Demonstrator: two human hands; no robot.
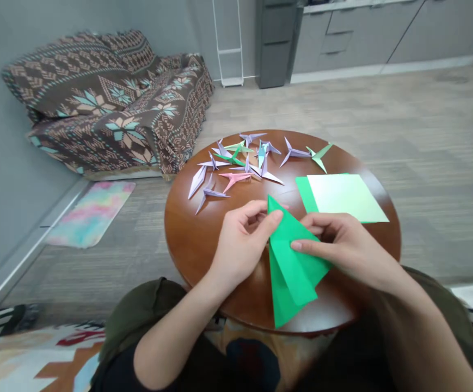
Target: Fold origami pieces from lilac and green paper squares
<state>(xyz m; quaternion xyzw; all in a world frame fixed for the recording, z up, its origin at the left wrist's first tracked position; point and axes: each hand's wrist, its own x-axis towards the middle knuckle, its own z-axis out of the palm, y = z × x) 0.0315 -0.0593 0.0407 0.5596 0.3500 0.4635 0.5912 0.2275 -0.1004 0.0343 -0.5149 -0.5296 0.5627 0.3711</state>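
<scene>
A partly folded sheet of green paper (291, 264) is held up over the near part of the round brown table (195, 245). My left hand (246, 234) pinches its upper left edge near the pointed top, thumb in front. On the right side my right hand (338, 239) grips the same paper, thumb on the front face and fingers behind. Layered flaps spread toward the bottom of the sheet. Behind my right hand lies a stack of square sheets, a pale green sheet (346, 195) over a green one (306, 193).
Several folded paper cranes, among them a pink one (235, 178), a purple one (210, 194) and a light green one (319, 157), lie on the table's far side. A covered sofa (126, 109) and a pastel mat (93, 212) are at the left.
</scene>
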